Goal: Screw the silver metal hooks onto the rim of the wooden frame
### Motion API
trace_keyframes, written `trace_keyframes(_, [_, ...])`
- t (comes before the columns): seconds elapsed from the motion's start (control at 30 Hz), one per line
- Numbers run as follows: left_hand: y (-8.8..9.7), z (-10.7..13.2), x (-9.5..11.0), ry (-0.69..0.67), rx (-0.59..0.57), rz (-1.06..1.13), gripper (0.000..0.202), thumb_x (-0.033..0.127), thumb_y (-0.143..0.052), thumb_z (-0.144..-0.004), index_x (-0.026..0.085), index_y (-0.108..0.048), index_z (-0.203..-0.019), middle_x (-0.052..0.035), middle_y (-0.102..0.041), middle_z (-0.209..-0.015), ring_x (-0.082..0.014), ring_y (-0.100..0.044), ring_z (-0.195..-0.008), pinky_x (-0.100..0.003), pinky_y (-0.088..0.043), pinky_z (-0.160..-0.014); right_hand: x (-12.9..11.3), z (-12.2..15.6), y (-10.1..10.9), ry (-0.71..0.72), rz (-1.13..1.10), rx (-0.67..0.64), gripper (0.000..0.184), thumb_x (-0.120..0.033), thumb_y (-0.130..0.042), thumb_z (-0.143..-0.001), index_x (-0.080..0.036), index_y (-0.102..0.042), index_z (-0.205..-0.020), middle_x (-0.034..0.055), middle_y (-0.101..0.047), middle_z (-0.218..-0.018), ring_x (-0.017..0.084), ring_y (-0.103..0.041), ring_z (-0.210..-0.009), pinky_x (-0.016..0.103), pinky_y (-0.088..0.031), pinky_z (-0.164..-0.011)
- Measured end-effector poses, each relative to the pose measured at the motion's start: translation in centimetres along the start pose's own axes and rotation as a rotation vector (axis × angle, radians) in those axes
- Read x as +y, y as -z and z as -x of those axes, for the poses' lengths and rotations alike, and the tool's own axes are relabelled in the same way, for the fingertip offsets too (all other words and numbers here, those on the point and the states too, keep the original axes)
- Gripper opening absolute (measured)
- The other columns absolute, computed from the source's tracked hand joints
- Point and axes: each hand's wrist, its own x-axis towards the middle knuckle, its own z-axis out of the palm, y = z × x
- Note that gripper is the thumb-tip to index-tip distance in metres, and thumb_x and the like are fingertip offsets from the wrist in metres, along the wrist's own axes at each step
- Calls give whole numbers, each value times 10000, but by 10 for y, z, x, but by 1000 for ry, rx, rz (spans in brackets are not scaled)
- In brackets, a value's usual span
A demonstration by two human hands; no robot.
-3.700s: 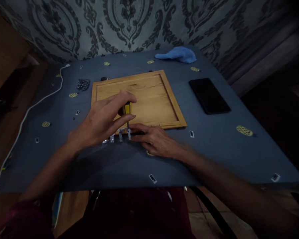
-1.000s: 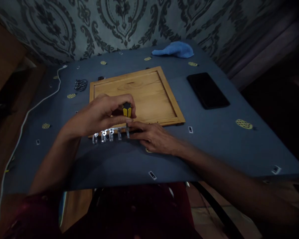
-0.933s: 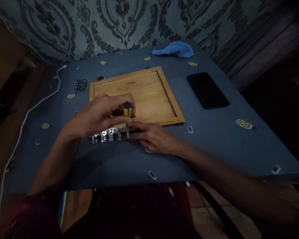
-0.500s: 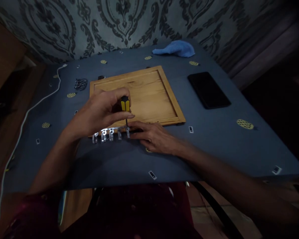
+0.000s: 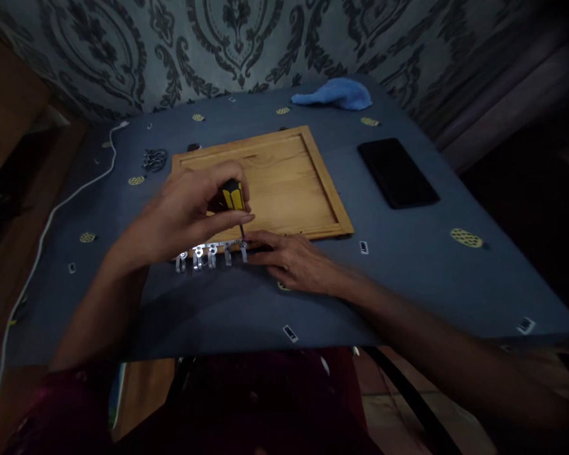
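Observation:
My left hand [image 5: 194, 202] is closed round a yellow-and-black screwdriver [image 5: 233, 194]. Its shaft leans a little and its tip meets the rightmost silver hook [image 5: 244, 251]. That hook belongs to a row of several metal hooks [image 5: 212, 251] along the near edge of a framed wooden board [image 5: 284, 189], which lies on the table. Lying low beside the board's front edge, my right hand [image 5: 291, 262] has its fingertips on either side of the rightmost hook, steadying it. The screw head under the tip is too small to make out.
A small heap of dark metal pieces [image 5: 154, 159] lies left of the board. To the right is a black phone [image 5: 398, 172]. A blue cloth [image 5: 334, 93] rests at the table's back, and a white cable [image 5: 52, 215] runs down the left side.
The screwdriver's handle has tilted to the left, with my left hand turning slightly along with it. My right hand and the board stay in place.

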Motion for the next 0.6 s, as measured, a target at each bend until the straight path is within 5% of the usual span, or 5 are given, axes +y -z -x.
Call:
trace_keyframes(0.13, [4, 2, 4, -2, 56, 28, 187, 380, -712, -890, 205, -649, -908, -8, -694, -879, -172, -674, -761, -280, -488, -637, 0, 0, 0, 5, -15, 1, 430, 6, -594, -842, -209, -745, -1182, 108, -592, -1485, 253, -688, -1194, 389, -600, -908])
trace_keyframes(0.6, [-5, 0, -4, -19, -76, -34, 114, 309, -668, -921, 219, -621, -972, -3, -710, -858, -169, -679, -731, -284, -489, -631, 0, 0, 0, 15, 14, 6, 438, -1, -610, -829, -207, -744, -1191, 115, -588, -1483, 267, -695, -1178, 396, -613, -873])
